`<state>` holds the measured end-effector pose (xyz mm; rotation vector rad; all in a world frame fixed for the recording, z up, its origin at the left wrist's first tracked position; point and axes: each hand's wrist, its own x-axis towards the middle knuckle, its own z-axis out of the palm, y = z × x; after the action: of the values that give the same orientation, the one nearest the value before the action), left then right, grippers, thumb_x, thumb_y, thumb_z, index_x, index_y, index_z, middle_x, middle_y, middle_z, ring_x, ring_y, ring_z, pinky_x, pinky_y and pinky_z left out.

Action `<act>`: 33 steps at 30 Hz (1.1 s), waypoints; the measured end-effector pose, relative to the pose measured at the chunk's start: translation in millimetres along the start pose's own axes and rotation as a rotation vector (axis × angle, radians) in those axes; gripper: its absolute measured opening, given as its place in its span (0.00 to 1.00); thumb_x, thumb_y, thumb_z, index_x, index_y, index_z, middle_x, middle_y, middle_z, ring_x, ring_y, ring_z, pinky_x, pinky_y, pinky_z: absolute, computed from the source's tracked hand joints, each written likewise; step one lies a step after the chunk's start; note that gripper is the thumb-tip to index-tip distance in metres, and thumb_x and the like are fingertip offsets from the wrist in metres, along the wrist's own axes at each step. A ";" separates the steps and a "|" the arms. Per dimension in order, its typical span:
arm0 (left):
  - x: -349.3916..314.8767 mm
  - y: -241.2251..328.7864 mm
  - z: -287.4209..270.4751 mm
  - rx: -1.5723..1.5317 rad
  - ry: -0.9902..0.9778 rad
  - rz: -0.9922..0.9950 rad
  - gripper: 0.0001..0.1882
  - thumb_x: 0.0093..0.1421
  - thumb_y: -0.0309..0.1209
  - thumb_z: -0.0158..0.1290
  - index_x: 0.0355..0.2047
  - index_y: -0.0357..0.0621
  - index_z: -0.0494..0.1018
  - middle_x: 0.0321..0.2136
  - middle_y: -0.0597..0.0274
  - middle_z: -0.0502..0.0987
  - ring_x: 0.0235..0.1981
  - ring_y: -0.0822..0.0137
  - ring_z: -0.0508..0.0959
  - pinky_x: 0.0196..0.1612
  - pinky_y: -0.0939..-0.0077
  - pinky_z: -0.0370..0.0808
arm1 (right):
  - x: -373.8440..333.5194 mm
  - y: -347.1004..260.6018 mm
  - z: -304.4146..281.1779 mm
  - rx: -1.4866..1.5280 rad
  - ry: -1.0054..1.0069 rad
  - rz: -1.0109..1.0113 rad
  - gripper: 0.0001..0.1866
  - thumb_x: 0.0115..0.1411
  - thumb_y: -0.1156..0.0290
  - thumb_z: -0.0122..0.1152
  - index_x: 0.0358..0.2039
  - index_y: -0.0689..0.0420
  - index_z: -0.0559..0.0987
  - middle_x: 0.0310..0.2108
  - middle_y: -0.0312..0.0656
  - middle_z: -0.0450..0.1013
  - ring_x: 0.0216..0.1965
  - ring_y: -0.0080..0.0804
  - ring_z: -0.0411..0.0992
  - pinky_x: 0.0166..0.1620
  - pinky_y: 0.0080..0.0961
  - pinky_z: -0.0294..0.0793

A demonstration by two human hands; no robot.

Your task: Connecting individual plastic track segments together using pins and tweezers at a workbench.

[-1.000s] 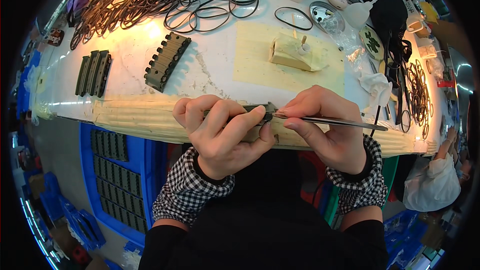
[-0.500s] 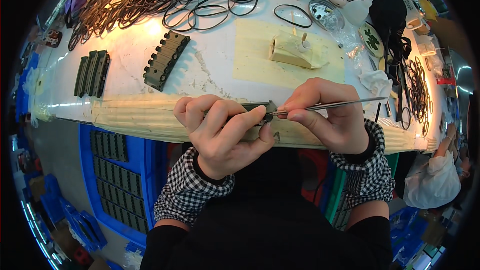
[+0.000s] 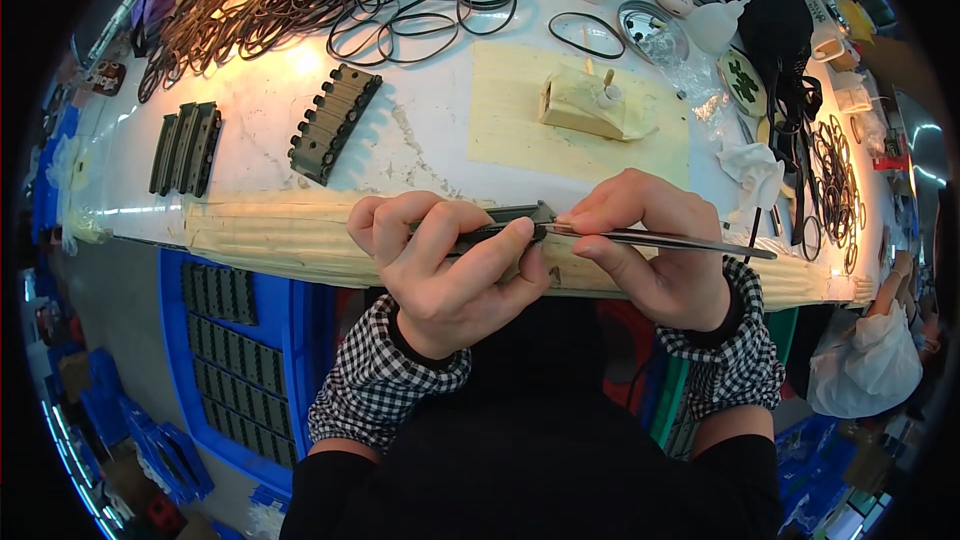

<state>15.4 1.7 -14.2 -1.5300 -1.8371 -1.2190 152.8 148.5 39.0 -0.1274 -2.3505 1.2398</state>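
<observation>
Dark green, the slim part [image 3: 525,212] sits pinched in the left grip [image 3: 440,275], nearside of the yellow block [image 3: 580,115]; the right grip [image 3: 660,240] pinches a metal tool [image 3: 738,249] alongside. The part looks light and stiff, best held by its edges.

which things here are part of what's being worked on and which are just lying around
In use, or seemingly part of it:
- dark green part, in the left hand
- slim metal tool, in the right hand
- similar-looking ribbed green piece on the table

Apparently just lying about:
- crumpled white cloth
- white squeeze bottle
</observation>
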 end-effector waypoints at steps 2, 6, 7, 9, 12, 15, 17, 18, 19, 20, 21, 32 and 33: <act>0.1 -0.4 0.4 -0.001 0.003 0.004 0.14 0.34 0.31 0.67 0.26 0.57 0.78 0.23 0.74 0.71 0.33 0.65 0.67 0.40 0.67 0.61 | -0.5 0.0 -0.4 -0.001 -0.002 0.010 0.07 0.55 0.73 0.68 0.31 0.60 0.77 0.28 0.41 0.75 0.27 0.34 0.76 0.30 0.23 0.73; -0.3 0.1 0.7 0.000 0.000 -0.003 0.14 0.35 0.32 0.67 0.26 0.56 0.78 0.23 0.73 0.71 0.33 0.65 0.67 0.40 0.67 0.61 | 3.5 -3.7 -4.3 -0.033 -0.063 -0.049 0.09 0.54 0.72 0.68 0.31 0.60 0.77 0.28 0.40 0.75 0.29 0.35 0.76 0.31 0.25 0.74; -0.3 0.0 0.6 -0.005 0.000 -0.008 0.14 0.35 0.32 0.67 0.25 0.56 0.78 0.22 0.73 0.71 0.33 0.65 0.67 0.40 0.67 0.61 | 5.1 -4.5 -5.5 -0.053 -0.089 -0.083 0.09 0.54 0.72 0.68 0.31 0.60 0.77 0.28 0.40 0.75 0.30 0.36 0.76 0.31 0.25 0.74; 0.7 -0.7 0.8 -0.017 0.001 -0.015 0.14 0.35 0.32 0.67 0.25 0.56 0.78 0.22 0.73 0.71 0.33 0.65 0.67 0.40 0.68 0.61 | 6.8 -4.3 -6.7 -0.053 -0.104 -0.091 0.09 0.53 0.72 0.68 0.30 0.60 0.76 0.29 0.40 0.75 0.31 0.36 0.76 0.32 0.26 0.75; 1.1 -0.3 0.5 -0.015 -0.004 -0.012 0.13 0.35 0.32 0.68 0.25 0.55 0.78 0.22 0.73 0.71 0.33 0.65 0.66 0.40 0.68 0.61 | 7.3 -3.9 -8.2 -0.040 -0.112 -0.082 0.10 0.53 0.71 0.68 0.30 0.60 0.76 0.29 0.40 0.76 0.31 0.37 0.76 0.33 0.26 0.75; 0.9 -0.4 1.0 -0.020 0.001 -0.012 0.14 0.36 0.33 0.68 0.25 0.55 0.78 0.22 0.73 0.71 0.33 0.65 0.66 0.40 0.68 0.61 | 6.1 -3.7 -7.2 -0.025 -0.099 -0.064 0.10 0.53 0.72 0.69 0.30 0.60 0.76 0.29 0.41 0.76 0.31 0.37 0.76 0.33 0.26 0.75; 1.0 -0.5 0.8 -0.013 0.000 -0.004 0.13 0.36 0.33 0.68 0.25 0.56 0.78 0.22 0.73 0.71 0.33 0.65 0.66 0.40 0.68 0.60 | 5.6 -3.5 -6.8 -0.028 -0.097 -0.072 0.10 0.53 0.72 0.68 0.30 0.60 0.76 0.29 0.41 0.76 0.31 0.37 0.76 0.33 0.26 0.75; 1.3 -0.4 0.7 -0.011 0.000 0.001 0.13 0.36 0.33 0.68 0.25 0.56 0.78 0.22 0.73 0.71 0.33 0.65 0.66 0.40 0.68 0.60 | 6.0 -3.1 -7.2 -0.036 -0.101 -0.085 0.10 0.53 0.72 0.68 0.30 0.60 0.76 0.29 0.41 0.76 0.31 0.37 0.76 0.33 0.27 0.75; 1.7 0.2 0.6 -0.007 -0.003 -0.001 0.13 0.36 0.33 0.68 0.25 0.56 0.78 0.22 0.73 0.71 0.33 0.65 0.66 0.40 0.68 0.60 | 6.1 -2.8 -7.5 -0.044 -0.105 -0.099 0.09 0.53 0.72 0.68 0.31 0.60 0.76 0.29 0.41 0.76 0.31 0.37 0.76 0.33 0.27 0.75; 1.9 1.1 0.3 -0.003 -0.005 -0.003 0.13 0.36 0.33 0.68 0.25 0.56 0.78 0.22 0.73 0.71 0.33 0.65 0.67 0.41 0.68 0.60 | 6.0 -2.6 -7.8 -0.055 -0.108 -0.108 0.10 0.53 0.71 0.69 0.31 0.60 0.76 0.29 0.41 0.75 0.31 0.37 0.76 0.32 0.26 0.75; 2.3 1.7 0.0 0.001 -0.008 -0.006 0.13 0.35 0.33 0.68 0.25 0.56 0.78 0.22 0.73 0.71 0.33 0.65 0.67 0.41 0.67 0.60 | 6.1 -2.6 -8.0 -0.067 -0.112 -0.118 0.10 0.53 0.70 0.69 0.31 0.59 0.77 0.29 0.41 0.75 0.30 0.37 0.76 0.32 0.26 0.75; 2.6 0.9 -0.2 0.003 -0.019 -0.012 0.13 0.34 0.31 0.65 0.25 0.55 0.79 0.23 0.72 0.71 0.34 0.64 0.67 0.43 0.66 0.61 | 38.6 -1.8 -41.4 -0.541 0.353 -0.105 0.05 0.59 0.72 0.62 0.34 0.58 0.77 0.26 0.39 0.72 0.29 0.32 0.71 0.34 0.25 0.69; 2.8 1.0 -0.7 0.004 -0.020 -0.013 0.13 0.34 0.31 0.65 0.25 0.55 0.79 0.22 0.72 0.71 0.33 0.64 0.67 0.43 0.66 0.61 | 43.7 5.5 -42.3 -0.669 0.330 -0.158 0.05 0.58 0.72 0.62 0.33 0.57 0.78 0.25 0.39 0.71 0.29 0.34 0.70 0.33 0.26 0.69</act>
<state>15.5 2.6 -11.4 -1.5356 -1.8635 -1.2101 132.5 196.5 70.8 -0.3268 -2.3229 0.2922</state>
